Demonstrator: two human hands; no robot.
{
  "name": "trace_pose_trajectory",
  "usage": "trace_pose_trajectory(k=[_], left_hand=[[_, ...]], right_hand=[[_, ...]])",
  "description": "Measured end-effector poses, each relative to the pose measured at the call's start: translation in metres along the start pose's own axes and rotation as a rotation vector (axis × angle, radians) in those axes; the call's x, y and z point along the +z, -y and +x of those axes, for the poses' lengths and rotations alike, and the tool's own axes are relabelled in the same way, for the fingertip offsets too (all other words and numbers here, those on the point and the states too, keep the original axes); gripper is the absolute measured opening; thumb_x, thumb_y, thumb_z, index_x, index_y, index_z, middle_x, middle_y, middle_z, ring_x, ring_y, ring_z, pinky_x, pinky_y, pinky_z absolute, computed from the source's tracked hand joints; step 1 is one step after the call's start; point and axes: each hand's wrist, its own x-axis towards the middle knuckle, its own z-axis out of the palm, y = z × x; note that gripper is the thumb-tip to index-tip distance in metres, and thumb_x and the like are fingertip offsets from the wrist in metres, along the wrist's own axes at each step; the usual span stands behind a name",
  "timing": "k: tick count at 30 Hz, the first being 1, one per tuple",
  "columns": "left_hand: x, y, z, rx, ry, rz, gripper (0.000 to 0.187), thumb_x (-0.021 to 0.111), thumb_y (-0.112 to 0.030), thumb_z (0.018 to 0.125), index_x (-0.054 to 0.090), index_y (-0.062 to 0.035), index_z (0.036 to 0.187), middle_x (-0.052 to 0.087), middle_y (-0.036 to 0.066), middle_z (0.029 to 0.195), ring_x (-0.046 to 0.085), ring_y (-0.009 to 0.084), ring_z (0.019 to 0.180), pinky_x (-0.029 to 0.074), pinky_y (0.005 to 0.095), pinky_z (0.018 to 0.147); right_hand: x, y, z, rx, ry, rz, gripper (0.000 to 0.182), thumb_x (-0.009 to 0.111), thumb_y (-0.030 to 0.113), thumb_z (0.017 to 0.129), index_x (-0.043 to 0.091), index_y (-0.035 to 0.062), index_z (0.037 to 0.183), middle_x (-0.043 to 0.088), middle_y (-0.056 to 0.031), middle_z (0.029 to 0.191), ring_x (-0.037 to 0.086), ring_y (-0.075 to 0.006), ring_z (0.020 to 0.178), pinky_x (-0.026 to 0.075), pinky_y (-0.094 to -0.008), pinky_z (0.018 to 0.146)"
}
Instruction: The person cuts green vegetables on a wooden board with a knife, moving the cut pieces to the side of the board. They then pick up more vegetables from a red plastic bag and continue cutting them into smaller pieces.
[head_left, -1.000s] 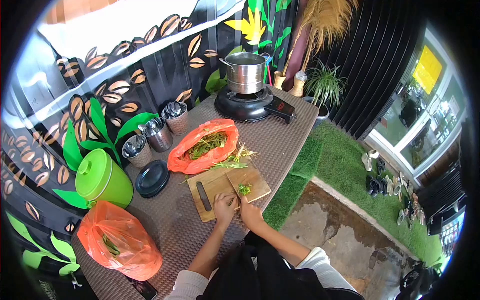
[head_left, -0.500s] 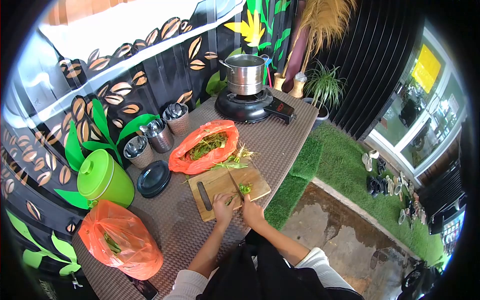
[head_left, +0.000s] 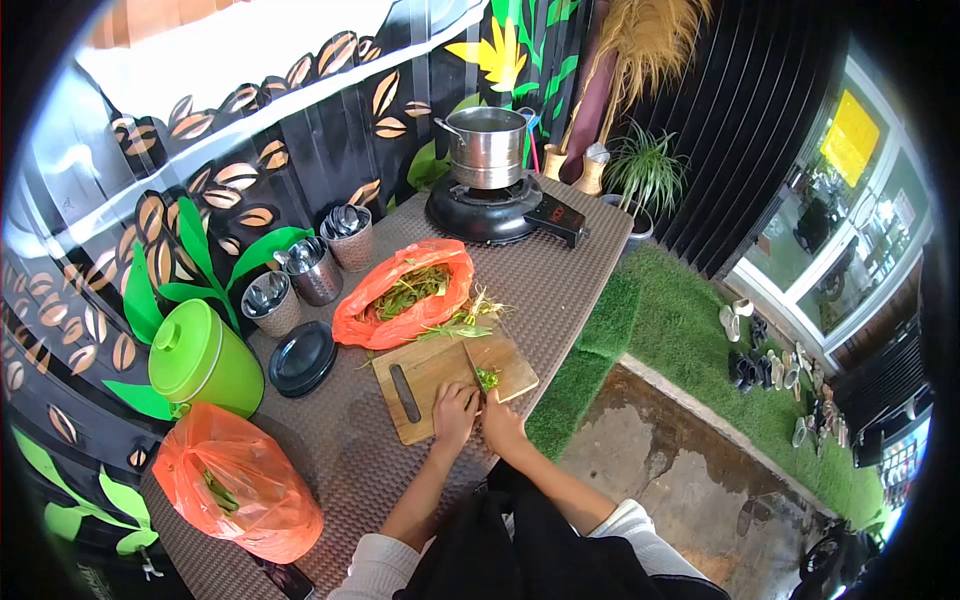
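A wooden cutting board (head_left: 432, 362) with a slotted handle lies on the table in front of me. My right hand (head_left: 503, 426) is closed round the handle of a knife (head_left: 473, 363), its blade pointing away from me across the board. Beside the blade, my left hand (head_left: 456, 411) presses curled fingers onto the board over green stems, which are mostly hidden now. Chopped greens (head_left: 487, 379) form a small pile right of the blade. Behind the board, an orange plastic bag (head_left: 352, 327) gapes with leafy greens (head_left: 412, 293) inside, and loose stalks (head_left: 478, 312) spill next to it.
A steel pot (head_left: 487, 158) stands on a black portable stove (head_left: 480, 222) at the table's far end. Leftward are cutlery cups (head_left: 271, 312), dark stacked plates (head_left: 303, 360), a green lidded bucket (head_left: 207, 362) and another orange bag (head_left: 262, 500). A phone (head_left: 288, 580) lies near the front edge.
My left hand has shifted slightly right, closer to the knife, and the stem seen between its fingers is now covered. The view has moved a little; the right hand stays on the knife.
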Motion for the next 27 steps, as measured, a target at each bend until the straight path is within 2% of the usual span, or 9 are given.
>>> trace_pose_trajectory(k=[2,6,9,11,15,17,22,25,27], left_hand=[[-0.003,-0.002,0.0,0.064,-0.003,0.027,0.012,0.067,-0.011,0.078,0.069,-0.0038,0.087,0.062,0.008,0.089,0.055,0.0275,0.089,0.046,0.0367,0.079],[-0.003,0.001,0.001,0.04,-0.006,0.012,0.012,0.067,-0.011,0.077,0.07,-0.0037,0.087,0.063,0.008,0.089,0.055,0.0267,0.09,0.046,0.0354,0.078],[-0.002,0.006,0.003,-0.034,-0.004,-0.078,0.012,0.07,-0.011,0.074,0.072,-0.0044,0.084,0.065,0.009,0.087,0.056,0.0257,0.088,0.046,0.0332,0.077],[-0.001,0.011,0.005,-0.16,0.004,-0.158,0.009,0.072,-0.009,0.071,0.072,-0.0051,0.078,0.064,0.01,0.081,0.057,0.0268,0.085,0.048,0.0346,0.076],[-0.005,0.011,0.009,-0.207,0.043,-0.201,0.01,0.074,-0.008,0.069,0.072,-0.0049,0.078,0.064,0.011,0.081,0.058,0.0266,0.082,0.048,0.035,0.074],[-0.01,0.006,0.01,-0.308,0.068,-0.262,0.012,0.075,-0.008,0.067,0.073,-0.0054,0.079,0.064,0.011,0.081,0.059,0.0259,0.081,0.048,0.0353,0.073],[0.0,0.017,0.002,-0.195,-0.001,-0.223,0.011,0.074,-0.009,0.069,0.073,-0.0061,0.079,0.064,0.009,0.08,0.058,0.0263,0.081,0.048,0.0355,0.074],[-0.003,0.013,0.003,-0.136,-0.013,-0.136,0.011,0.074,-0.01,0.07,0.073,-0.0062,0.08,0.064,0.009,0.081,0.058,0.0267,0.082,0.047,0.0359,0.075],[-0.004,0.011,0.003,-0.125,-0.007,-0.116,0.011,0.074,-0.011,0.07,0.073,-0.0061,0.08,0.064,0.008,0.082,0.058,0.027,0.083,0.047,0.0362,0.076]], right_hand=[[0.003,0.001,0.008,-0.004,0.0,-0.001,0.028,0.041,0.024,0.096,0.038,-0.0008,0.107,0.063,-0.0291,0.083,0.063,-0.0454,0.08,0.051,-0.0531,0.07],[-0.003,-0.007,0.022,-0.068,0.017,0.055,0.026,0.041,0.022,0.095,0.037,0.0002,0.108,0.064,-0.0283,0.083,0.063,-0.0454,0.079,0.05,-0.0539,0.069],[-0.005,-0.01,0.013,-0.071,-0.002,0.034,0.027,0.042,0.023,0.095,0.037,0.0002,0.109,0.064,-0.0278,0.081,0.064,-0.0451,0.079,0.051,-0.054,0.068],[0.003,-0.008,0.002,-0.045,-0.007,0.008,0.027,0.042,0.024,0.095,0.037,0.0002,0.108,0.063,-0.0283,0.081,0.063,-0.0454,0.079,0.05,-0.054,0.068],[0.003,0.001,0.009,0.014,0.045,0.013,0.027,0.043,0.024,0.095,0.037,0.0001,0.107,0.062,-0.0308,0.086,0.063,-0.0461,0.08,0.05,-0.0545,0.069],[-0.002,-0.002,0.019,-0.021,0.033,0.037,0.027,0.043,0.024,0.095,0.037,0.0004,0.106,0.062,-0.0307,0.086,0.063,-0.0459,0.08,0.05,-0.0548,0.068],[-0.004,-0.006,0.012,-0.087,0.025,0.048,0.026,0.044,0.024,0.094,0.037,0.0008,0.105,0.063,-0.0293,0.081,0.063,-0.0454,0.079,0.05,-0.0551,0.066],[0.008,-0.003,0.006,-0.026,-0.012,0.008,0.028,0.044,0.025,0.095,0.037,0.0,0.106,0.062,-0.0297,0.081,0.062,-0.0467,0.08,0.05,-0.0544,0.068],[0.005,-0.002,0.015,-0.004,0.037,0.009,0.029,0.043,0.024,0.095,0.037,-0.0008,0.109,0.062,-0.0308,0.085,0.062,-0.0469,0.082,0.05,-0.0545,0.069]])
